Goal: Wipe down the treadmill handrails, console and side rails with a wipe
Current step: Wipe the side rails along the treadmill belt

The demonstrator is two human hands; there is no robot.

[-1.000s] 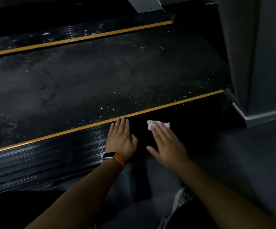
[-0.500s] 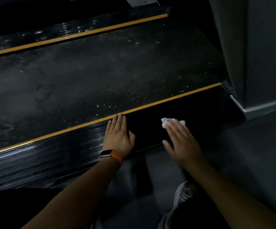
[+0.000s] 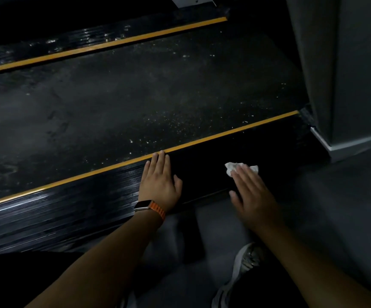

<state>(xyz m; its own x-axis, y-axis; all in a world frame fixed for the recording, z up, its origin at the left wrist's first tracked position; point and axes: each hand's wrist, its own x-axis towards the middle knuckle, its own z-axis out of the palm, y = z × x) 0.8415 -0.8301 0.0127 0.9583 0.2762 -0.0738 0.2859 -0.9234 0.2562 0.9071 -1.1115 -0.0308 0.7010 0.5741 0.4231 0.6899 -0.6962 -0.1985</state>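
The near side rail (image 3: 202, 172) of the treadmill is black and ribbed, with a yellow stripe along its inner edge. My left hand (image 3: 159, 181) lies flat on it, fingers straight, fingertips at the stripe, an orange-strapped watch on the wrist. My right hand (image 3: 250, 192) presses a crumpled white wipe (image 3: 232, 167) onto the rail with straight fingers; the wipe shows beyond the fingertips. The dusty running belt (image 3: 124, 103) lies beyond, then the far side rail (image 3: 69, 46).
A grey pillar (image 3: 344, 63) with a white base stands at the right end of the rail. Grey floor (image 3: 335, 207) lies on the near side. My shoe (image 3: 244, 263) is on the floor below my right arm.
My right hand has slid the wipe to the right along the near side rail. My left hand has stayed flat in the same place on the rail.
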